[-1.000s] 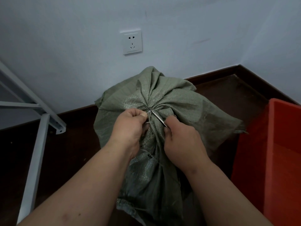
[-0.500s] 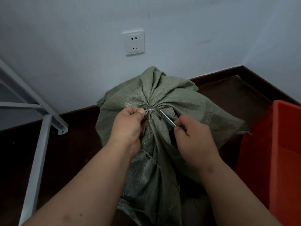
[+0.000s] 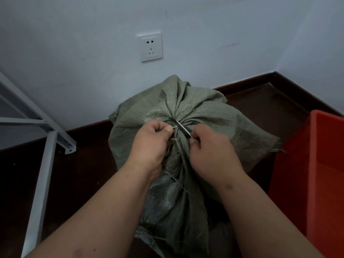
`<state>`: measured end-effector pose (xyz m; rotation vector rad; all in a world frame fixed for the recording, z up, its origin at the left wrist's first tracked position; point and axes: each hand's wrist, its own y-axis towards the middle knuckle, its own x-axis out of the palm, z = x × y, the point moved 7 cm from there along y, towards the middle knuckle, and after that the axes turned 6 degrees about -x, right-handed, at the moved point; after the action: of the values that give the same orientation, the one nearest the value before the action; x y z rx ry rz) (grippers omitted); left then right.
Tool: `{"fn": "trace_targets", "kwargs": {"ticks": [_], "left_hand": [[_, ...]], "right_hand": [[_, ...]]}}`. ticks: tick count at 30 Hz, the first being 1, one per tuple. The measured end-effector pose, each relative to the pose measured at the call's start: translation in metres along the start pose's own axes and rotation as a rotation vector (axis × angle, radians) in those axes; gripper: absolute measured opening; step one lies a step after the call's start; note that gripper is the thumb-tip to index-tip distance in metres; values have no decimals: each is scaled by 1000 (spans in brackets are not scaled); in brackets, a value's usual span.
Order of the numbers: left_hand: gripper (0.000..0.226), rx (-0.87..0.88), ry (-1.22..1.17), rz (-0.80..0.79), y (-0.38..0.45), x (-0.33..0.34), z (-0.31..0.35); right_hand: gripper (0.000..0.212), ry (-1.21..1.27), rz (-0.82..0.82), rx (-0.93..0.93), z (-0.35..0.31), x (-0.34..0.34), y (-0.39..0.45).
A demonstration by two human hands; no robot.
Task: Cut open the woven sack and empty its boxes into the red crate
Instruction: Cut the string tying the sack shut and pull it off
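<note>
Sack (image 3: 201,116): green woven, standing on the dark floor (image 3: 83,164) against the far wall (image 3: 93,71), its neck gathered into radiating pleats at centre; loose frayed strands hang down its near side.

Left hand (image 3: 149,144): fingers curled, thumb and forefinger pinching a pale tie strand (image 3: 173,139) at the gathered neck.

Right hand (image 3: 210,151): fingers curled round the handle of a blade (image 3: 183,129); the thin metal blade slants up and left, its tip at the gathered neck, just beside the left thumb.

Crate (image 3: 323,183): red, on the floor at the right edge, just beside the sack, partly out of view.

Other items: 1 white socket (image 3: 149,46) on the wall above the sack; white metal frame (image 3: 46,146) at left, its foot on the floor.
</note>
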<state>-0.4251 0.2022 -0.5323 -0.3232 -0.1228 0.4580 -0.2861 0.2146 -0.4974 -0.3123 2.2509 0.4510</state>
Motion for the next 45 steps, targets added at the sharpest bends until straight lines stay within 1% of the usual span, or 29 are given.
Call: {"fn": "trace_targets", "kwargs": {"ticks": [4, 8, 10, 13, 15, 17, 21, 25, 28, 31, 34, 36, 38, 40, 45], "left_hand": [[33, 52, 55, 8, -2, 2, 6], [28, 12, -53, 93, 1, -6, 8], [27, 3, -72, 87, 2, -6, 8], [29, 22, -35, 50, 2, -2, 5], [23, 72, 52, 85, 1, -4, 9], [17, 85, 105, 119, 0, -8, 10], [30, 53, -2, 141, 5, -15, 9], [31, 52, -1, 200, 7, -20, 7], [33, 56, -1, 218, 7, -22, 7], [32, -10, -102, 221, 9, -25, 1], [30, -79, -191, 183, 12, -24, -2], [28, -90, -211, 131, 13, -23, 0], [26, -85, -181, 102, 14, -24, 2], [24, -69, -89, 103, 16, -26, 3], [20, -19, 131, 152, 15, -28, 7]], "right_hand": [[8, -9, -5, 30, 0, -2, 2], [10, 17, -39, 26, 0, 0, -2], [11, 1, -39, 21, -1, 0, -4], [8, -5, -9, 25, -2, 0, -5], [7, 1, 1, 38, -3, 0, -4], [7, 14, -1, 47, -3, 1, -2], [10, 14, -46, 54, -3, 2, -2], [11, 4, -110, 57, -4, 1, -1], [12, 0, -124, 54, -6, -1, -1], [11, 4, -135, 51, -9, 1, -1], [10, 20, -101, 43, -7, 2, -3], [10, 101, -18, 79, 0, 0, -7], [10, 184, 48, 129, 7, -1, -8], [11, 232, 70, 143, 10, 1, -8], [11, 193, 69, 99, 3, 2, -3]]}}
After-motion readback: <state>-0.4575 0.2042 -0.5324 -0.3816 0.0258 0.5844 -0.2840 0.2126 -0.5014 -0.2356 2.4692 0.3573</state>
